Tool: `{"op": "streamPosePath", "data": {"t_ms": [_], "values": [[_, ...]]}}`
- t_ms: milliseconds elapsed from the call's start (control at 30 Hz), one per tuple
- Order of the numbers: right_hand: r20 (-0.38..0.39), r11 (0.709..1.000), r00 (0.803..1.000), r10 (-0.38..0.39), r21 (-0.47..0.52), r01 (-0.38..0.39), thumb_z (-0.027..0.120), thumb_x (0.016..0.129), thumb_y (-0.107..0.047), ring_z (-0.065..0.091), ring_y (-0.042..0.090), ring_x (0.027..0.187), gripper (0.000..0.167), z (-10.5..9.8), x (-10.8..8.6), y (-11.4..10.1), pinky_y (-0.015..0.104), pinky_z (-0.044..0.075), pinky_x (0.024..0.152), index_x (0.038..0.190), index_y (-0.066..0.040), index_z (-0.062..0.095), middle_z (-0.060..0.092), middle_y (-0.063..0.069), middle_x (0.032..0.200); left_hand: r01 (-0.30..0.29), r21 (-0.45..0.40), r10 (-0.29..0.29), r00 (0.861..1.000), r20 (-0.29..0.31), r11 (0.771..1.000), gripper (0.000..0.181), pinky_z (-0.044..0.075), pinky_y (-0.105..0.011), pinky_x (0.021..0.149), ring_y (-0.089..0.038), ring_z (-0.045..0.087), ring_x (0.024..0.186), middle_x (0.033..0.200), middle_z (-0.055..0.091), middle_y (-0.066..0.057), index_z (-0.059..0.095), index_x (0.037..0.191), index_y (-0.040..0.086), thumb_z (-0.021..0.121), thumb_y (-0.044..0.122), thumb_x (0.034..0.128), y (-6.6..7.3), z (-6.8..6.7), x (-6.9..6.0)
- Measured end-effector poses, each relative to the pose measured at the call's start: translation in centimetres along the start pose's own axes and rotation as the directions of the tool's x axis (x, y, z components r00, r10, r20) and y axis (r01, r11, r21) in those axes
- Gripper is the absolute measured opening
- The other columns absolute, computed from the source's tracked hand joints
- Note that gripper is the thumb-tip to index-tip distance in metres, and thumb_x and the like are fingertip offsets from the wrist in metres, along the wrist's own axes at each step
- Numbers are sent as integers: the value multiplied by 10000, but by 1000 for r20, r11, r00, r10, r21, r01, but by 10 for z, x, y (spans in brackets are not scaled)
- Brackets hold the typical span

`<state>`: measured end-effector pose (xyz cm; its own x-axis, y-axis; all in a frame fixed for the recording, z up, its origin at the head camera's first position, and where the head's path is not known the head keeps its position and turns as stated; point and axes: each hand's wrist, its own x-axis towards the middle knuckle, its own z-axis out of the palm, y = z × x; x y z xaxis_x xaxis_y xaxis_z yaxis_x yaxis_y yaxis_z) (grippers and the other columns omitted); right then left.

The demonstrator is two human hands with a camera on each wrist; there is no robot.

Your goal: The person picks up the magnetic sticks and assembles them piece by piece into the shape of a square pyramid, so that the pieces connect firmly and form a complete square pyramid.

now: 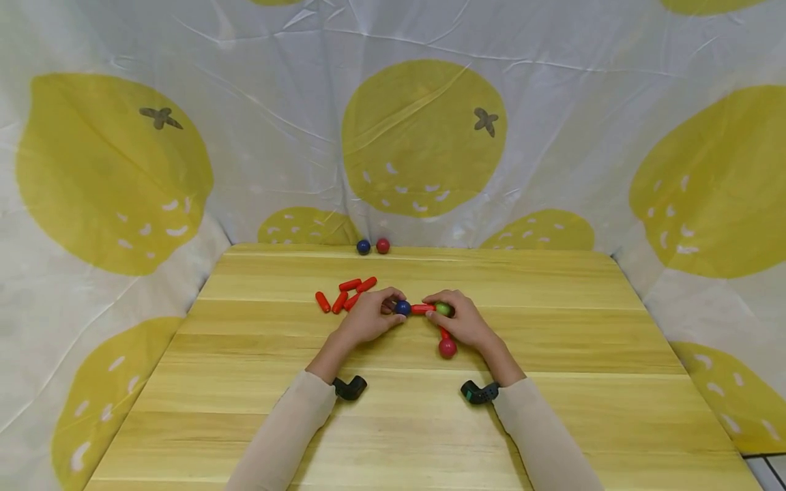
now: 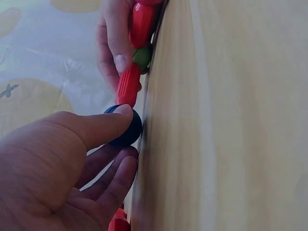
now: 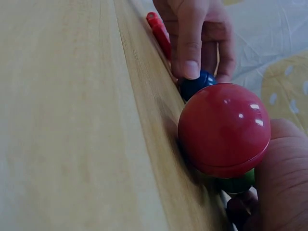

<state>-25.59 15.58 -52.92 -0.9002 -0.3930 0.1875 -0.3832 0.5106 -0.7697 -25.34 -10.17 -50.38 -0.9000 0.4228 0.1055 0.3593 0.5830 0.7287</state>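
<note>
My left hand [image 1: 370,318] pinches a blue ball [image 1: 402,308] between thumb and fingers. A ridged red rod [image 1: 421,309] joins that ball to a green ball [image 1: 443,309], which my right hand [image 1: 465,320] grips with its fingertips, close to the rod's end. From the green ball a second red rod [image 1: 445,333] runs toward me and ends in a red ball [image 1: 447,348]. In the right wrist view, this red ball [image 3: 224,130] hides much of the green ball [image 3: 237,184] and both rods. The joined pieces lie low over the wooden table [image 1: 393,423].
Several loose red rods [image 1: 340,302] lie left of my left hand, one partly behind it. At the table's far edge sit another blue ball [image 1: 364,247] and another red ball [image 1: 383,245]. A lemon-print cloth [image 1: 276,136] hangs behind the table.
</note>
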Motion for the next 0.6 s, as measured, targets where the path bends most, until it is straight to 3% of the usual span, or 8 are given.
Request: {"op": "streamPosePath", "data": {"t_ms": [233, 400, 600], "values": [[-11, 999, 999, 37, 18, -37, 739, 959, -248, 601, 222, 1076, 219, -2, -1, -3, 408, 475, 962, 1169, -189, 765, 731, 20, 1178, -8, -31, 8, 1000, -1, 999, 381, 597, -343, 938, -193, 715, 1022, 1148, 740, -55, 689, 1252, 114, 819, 185, 900, -1, -3, -2], [-17, 997, 997, 73, 42, -72, 757, 936, -207, 621, 225, 1064, 175, -4, -2, 0, 408, 491, 984, 1109, -184, 750, 727, 14, 1139, 8, -48, -9, 1000, -22, 999, 393, 592, -392, 954, -235, 705, 1037, 1204, 723, -106, 680, 1276, 65, 797, 167, 915, -2, -13, -5], [-17, 996, 997, 78, 33, -77, 746, 917, -145, 590, 193, 922, 281, -8, -5, 4, 310, 494, 830, 1195, -166, 713, 722, 32, 1117, 16, -45, -20, 996, -83, 999, 369, 601, -391, 928, -230, 706, 1014, 1237, 721, -121, 678, 1279, 42, 753, 209, 958, -6, -25, -2]]}}
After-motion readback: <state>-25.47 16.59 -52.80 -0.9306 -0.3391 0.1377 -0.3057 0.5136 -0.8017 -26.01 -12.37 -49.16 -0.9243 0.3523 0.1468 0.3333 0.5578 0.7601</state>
